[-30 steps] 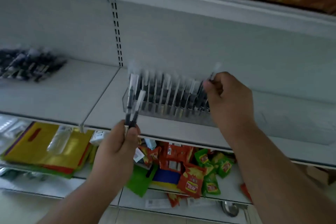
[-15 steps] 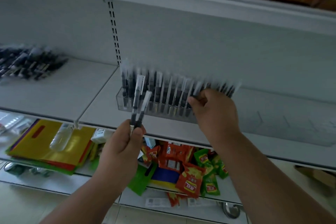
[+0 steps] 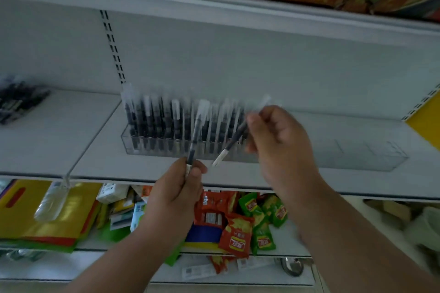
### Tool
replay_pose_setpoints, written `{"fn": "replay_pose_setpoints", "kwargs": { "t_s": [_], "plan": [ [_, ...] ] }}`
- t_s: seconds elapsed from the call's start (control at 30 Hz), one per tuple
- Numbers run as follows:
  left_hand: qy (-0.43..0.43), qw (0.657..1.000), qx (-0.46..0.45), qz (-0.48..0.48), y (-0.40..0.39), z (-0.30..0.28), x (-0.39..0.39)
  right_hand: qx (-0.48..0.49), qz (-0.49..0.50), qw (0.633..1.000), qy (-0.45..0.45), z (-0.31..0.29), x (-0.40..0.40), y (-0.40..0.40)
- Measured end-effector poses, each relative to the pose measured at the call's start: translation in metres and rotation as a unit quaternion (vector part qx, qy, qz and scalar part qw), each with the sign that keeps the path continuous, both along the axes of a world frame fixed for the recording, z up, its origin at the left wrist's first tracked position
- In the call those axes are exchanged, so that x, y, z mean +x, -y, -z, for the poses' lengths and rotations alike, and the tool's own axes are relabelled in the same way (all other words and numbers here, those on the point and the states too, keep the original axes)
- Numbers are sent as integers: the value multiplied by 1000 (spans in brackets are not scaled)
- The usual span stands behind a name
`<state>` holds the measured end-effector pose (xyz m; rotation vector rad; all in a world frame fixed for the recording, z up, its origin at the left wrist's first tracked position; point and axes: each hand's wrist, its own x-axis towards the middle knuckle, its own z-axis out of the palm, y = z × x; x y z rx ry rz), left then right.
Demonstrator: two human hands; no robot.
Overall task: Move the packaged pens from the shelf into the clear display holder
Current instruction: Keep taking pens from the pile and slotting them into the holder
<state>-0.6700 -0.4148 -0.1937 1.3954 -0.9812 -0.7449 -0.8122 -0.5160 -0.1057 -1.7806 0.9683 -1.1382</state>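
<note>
left hand (image 3: 176, 188): pinches one upright pen (image 3: 195, 135) by its base, before the holder (image 3: 357, 157) | right hand (image 3: 278, 140): grips a tilted pen (image 3: 234, 141) | holder: on shelf (image 3: 95, 150), left part filled with pens | loose pens (image 3: 19, 100): far left

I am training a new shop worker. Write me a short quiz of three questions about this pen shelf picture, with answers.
1. True or false: the left hand holds one packaged pen.
2. Which end of the clear holder has no pens: A left, B right?
3. Where do the loose pens lie?

Key: 1 true. 2 B. 3 On the shelf, far left. The right hand pinches another pen.
</note>
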Motion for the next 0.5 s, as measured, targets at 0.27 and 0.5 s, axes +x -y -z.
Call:
{"fn": "replay_pose_setpoints", "kwargs": {
  "t_s": [0.27,0.5],
  "plan": [
    [22,999,16,-33,-8,1,5,-244,100,961,-77,-14,-8,37],
    [19,998,23,-55,-21,0,11,-232,72,954,-177,21,6,41]
  ]
}}
